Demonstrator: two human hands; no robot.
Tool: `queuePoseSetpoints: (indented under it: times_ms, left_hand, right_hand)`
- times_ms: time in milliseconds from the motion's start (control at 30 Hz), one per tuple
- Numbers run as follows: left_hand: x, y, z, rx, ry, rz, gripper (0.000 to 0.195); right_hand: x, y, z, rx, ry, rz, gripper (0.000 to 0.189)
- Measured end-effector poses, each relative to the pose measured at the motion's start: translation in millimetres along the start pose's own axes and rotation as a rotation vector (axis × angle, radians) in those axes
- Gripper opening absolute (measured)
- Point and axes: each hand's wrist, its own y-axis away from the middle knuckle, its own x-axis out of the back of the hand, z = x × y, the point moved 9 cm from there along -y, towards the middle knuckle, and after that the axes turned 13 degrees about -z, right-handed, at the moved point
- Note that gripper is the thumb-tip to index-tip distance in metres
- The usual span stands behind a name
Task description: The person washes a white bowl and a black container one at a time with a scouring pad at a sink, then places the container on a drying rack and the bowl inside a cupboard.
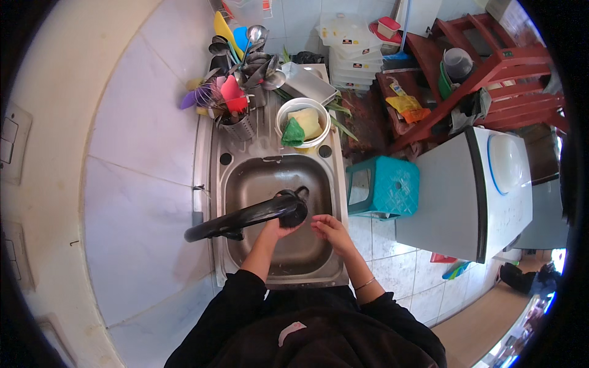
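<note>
A black curved faucet [244, 218] reaches from the wall side over the stainless steel sink [276, 271]. Under its end, my left hand [284, 230] is around a dark round object [294, 215], which the faucet partly covers; a small dark loop shows beyond it. What the object is cannot be told. My right hand [327, 229] is just to the right over the basin, fingers bent and apart, holding nothing visible. Past the basin's far edge stands a white bucket [279, 120] with a green mesh scrubber [292, 133] and a pale yellow sponge or cloth [307, 123] in it.
A perforated metal holder [239, 129] and crowded utensils stand at the back left. Behind the bucket lie a rectangular metal container [308, 85] and green leaves. To the right are a teal plastic stool [393, 186], a white appliance [446, 195], stacked clear boxes [352, 64] and red wooden steps [460, 101].
</note>
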Motion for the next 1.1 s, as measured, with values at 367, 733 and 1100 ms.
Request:
queuePoseSetpoints:
  times_ms: [367, 733, 1100]
  left_hand:
    - [8, 13, 20, -0.303, -0.257, 0.122, 0.059]
    - [-47, 101, 49, -1.061, -1.570, 0.225, 0.081]
    - [-35, 73, 61, -0.581, -1.980, 0.221, 0.083]
  right_hand:
    - [-1, -11, 4, -0.010, -0.040, 0.075, 0.019]
    - [-102, -53, -58, 0.497, 1.353, -0.399, 0.011]
    - [-84, -125, 47, -0.331, -0.024, -0.337, 0.027]
